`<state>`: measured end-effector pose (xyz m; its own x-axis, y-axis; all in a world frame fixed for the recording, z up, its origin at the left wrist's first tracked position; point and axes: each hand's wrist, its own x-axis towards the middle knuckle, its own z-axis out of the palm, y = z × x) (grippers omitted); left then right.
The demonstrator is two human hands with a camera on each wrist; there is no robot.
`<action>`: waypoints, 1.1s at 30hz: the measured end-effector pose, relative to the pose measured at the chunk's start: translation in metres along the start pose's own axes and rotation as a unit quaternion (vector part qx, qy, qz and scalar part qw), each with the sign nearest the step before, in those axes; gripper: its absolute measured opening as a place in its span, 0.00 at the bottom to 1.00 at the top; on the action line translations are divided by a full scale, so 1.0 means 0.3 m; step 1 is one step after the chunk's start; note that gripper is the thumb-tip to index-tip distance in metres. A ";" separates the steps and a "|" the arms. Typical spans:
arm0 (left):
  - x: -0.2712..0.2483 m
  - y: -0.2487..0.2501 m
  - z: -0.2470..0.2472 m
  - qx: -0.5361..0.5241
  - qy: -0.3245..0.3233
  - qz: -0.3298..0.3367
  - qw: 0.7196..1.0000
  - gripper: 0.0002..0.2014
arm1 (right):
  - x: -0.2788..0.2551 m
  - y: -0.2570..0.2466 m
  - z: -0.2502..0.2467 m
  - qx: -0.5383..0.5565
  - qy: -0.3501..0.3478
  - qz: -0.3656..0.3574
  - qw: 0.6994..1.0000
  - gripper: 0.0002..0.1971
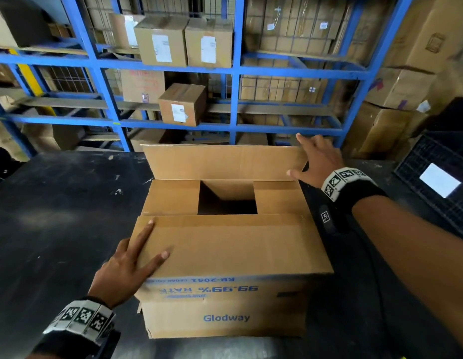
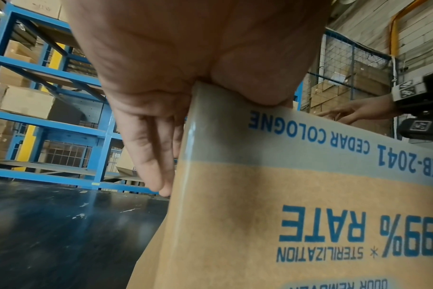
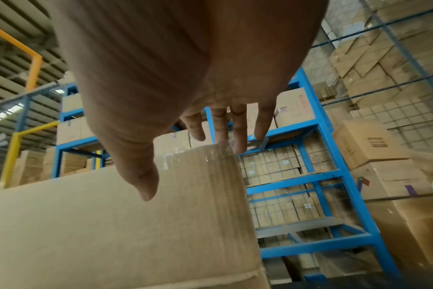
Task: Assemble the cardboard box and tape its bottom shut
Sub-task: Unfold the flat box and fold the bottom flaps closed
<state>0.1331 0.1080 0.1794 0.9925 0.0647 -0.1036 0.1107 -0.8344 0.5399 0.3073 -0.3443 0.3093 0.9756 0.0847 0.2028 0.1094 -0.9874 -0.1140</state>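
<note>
The left hand (image 1: 121,270) presses spread, straight fingers on the near flap (image 1: 225,244) of the cardboard box (image 1: 225,314), upside down on the dark desk (image 1: 57,216). It looks light, stiff, creasable. The right hand (image 1: 315,159), open-fingered, reaches the upright far flap (image 1: 220,161); roomy desk left.

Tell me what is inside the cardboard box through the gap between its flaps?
Through the gap, the cardboard box shows only a bare inner wall and dark shadow. The folded flaps cover the rest of the inside.
</note>
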 end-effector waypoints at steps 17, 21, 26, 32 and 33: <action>0.181 0.048 -0.041 0.035 -0.057 -0.029 0.997 0.49 | -0.449 0.027 0.302 0.224 -0.263 0.109 0.932 0.40; 0.195 0.055 -0.025 -0.007 -0.072 -0.025 0.997 0.46 | -0.463 0.034 0.315 0.230 -0.207 0.162 0.937 0.42; 0.170 0.073 -0.010 -0.004 -0.030 -0.078 0.997 0.53 | -0.465 -0.025 0.315 0.208 -0.223 0.195 0.932 0.42; 0.149 0.098 0.006 0.030 -0.002 -0.113 0.993 0.53 | -0.484 -0.062 0.315 0.157 -0.201 0.165 0.953 0.51; 0.149 0.098 0.007 0.032 -0.003 -0.115 0.993 0.53 | -0.485 -0.070 0.315 0.152 -0.201 0.163 0.954 0.53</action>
<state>0.1807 0.0854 0.1890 0.9407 0.2553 -0.2233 0.3315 -0.8312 0.4463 0.1812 -0.3233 0.1904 0.9544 -0.1161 -0.2750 -0.2224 -0.8911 -0.3957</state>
